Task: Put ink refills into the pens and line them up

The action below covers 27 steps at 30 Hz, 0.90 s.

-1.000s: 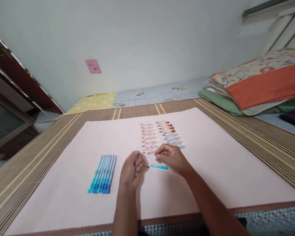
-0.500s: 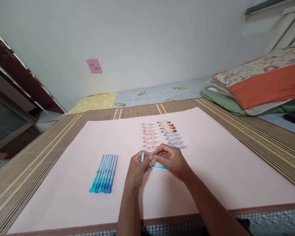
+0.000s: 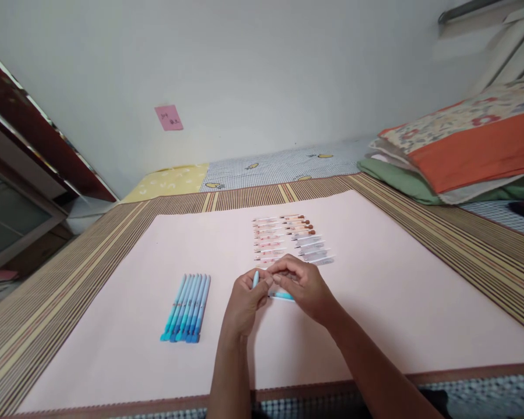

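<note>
My left hand (image 3: 250, 294) is closed around a light-blue pen (image 3: 255, 279), whose rounded end sticks up between the fingers. My right hand (image 3: 303, 285) pinches at the left fingertips; whatever lies between its thumb and finger is too small and covered to make out. Under the right hand a clear pen with a turquoise section (image 3: 282, 295) lies on the pink sheet (image 3: 126, 291), partly hidden. Left of the hands, several blue pens (image 3: 187, 308) lie side by side in a neat row.
Beyond the hands are two columns of pens: pink-patterned ones (image 3: 268, 237) at left, brown-topped ones (image 3: 300, 223) and grey ones (image 3: 312, 244) at right. A striped mat (image 3: 91, 250) lies under the sheet. Folded bedding (image 3: 471, 139) is piled at the right, by the wall (image 3: 266, 75).
Both hands stay together in nearly the same place, with only a slight shift of the fingers. The view has moved a little; the pens on the sheet lie as before.
</note>
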Each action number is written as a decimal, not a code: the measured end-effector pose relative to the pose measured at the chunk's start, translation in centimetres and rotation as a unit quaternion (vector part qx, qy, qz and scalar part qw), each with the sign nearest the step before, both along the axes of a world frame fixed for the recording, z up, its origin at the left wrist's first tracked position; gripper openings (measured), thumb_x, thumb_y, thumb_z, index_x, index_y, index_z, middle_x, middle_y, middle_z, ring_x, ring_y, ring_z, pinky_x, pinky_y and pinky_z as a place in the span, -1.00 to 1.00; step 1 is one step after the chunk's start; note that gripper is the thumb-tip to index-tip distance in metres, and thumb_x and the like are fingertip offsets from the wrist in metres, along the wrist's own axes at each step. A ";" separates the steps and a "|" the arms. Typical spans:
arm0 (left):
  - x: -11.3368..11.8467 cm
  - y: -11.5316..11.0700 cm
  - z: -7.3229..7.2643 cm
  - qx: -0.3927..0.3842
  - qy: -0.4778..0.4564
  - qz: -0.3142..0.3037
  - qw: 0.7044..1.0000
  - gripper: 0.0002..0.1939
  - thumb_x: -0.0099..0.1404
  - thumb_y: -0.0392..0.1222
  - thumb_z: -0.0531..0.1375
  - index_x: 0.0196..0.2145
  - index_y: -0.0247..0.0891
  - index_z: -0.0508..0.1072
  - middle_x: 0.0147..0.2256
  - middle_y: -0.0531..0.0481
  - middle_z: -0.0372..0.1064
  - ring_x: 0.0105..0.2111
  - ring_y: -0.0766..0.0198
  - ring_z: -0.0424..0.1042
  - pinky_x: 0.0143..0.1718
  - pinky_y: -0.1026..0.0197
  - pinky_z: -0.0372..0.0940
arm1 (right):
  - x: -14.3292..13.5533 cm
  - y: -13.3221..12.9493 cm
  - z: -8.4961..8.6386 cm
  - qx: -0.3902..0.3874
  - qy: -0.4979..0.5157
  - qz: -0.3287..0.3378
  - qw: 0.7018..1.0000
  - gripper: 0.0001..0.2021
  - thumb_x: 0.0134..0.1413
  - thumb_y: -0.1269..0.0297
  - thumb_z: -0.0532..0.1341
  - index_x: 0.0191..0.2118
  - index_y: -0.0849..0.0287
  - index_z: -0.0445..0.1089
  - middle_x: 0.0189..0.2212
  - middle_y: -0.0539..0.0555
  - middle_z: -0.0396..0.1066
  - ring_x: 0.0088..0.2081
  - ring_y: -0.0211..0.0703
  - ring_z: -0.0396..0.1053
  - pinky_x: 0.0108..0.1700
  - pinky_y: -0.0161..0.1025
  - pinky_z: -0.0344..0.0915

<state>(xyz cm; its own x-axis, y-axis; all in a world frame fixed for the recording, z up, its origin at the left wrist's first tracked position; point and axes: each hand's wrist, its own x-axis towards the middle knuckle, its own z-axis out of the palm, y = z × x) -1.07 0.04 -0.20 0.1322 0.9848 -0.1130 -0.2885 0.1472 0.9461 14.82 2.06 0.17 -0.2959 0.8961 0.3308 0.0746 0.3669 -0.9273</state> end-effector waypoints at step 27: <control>-1.1 0.2 -0.5 0.000 -0.201 0.025 0.979 -0.76 0.21 -0.18 0.38 -0.38 -0.35 0.40 -0.33 0.01 0.44 -0.69 0.65 -0.07 -0.64 0.43 -0.14 | 0.1 -0.5 -0.8 0.011 -0.555 0.032 0.831 -0.93 0.12 0.48 0.21 -0.30 0.19 0.39 -0.28 0.10 0.47 -0.32 -0.14 0.37 -0.34 -0.25 0.00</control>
